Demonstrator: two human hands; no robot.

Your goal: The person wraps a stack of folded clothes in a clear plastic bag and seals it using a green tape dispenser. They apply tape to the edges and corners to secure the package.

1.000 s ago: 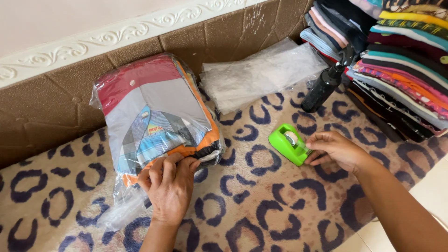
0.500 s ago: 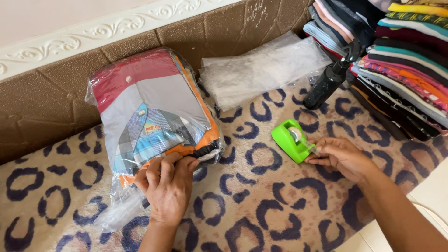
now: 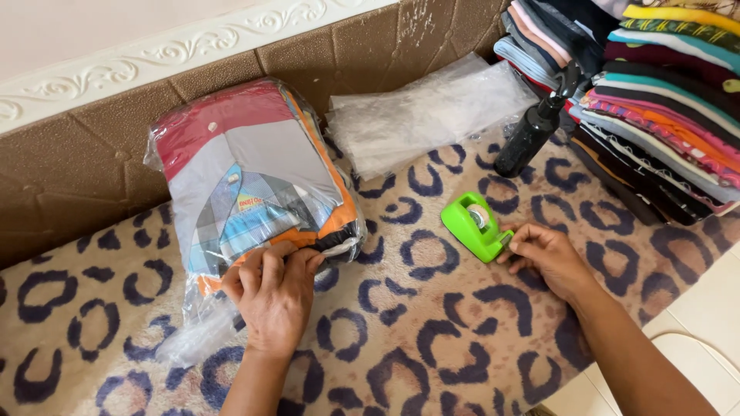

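My left hand (image 3: 271, 296) presses flat on the near edge of a clear plastic bag (image 3: 247, 185) stuffed with folded red, grey, blue and orange clothes. The bag's loose open end trails toward me under that hand. My right hand (image 3: 546, 254) rests on the carpet with its fingertips pinched at the front of a green tape dispenser (image 3: 474, 223). Whether tape is between the fingers I cannot tell.
A leopard-patterned carpet (image 3: 416, 331) lies under everything. A stack of empty clear bags (image 3: 432, 112) lies by the brown wall (image 3: 69, 169). A black spray bottle (image 3: 536, 127) stands beside tall piles of folded clothes (image 3: 663, 92) at the right. Pale floor tile (image 3: 694, 308) shows lower right.
My right hand has stayed at the dispenser's front, fingers closing in on its cutter end. The left hand keeps pressing the bag. The view has shifted slightly.
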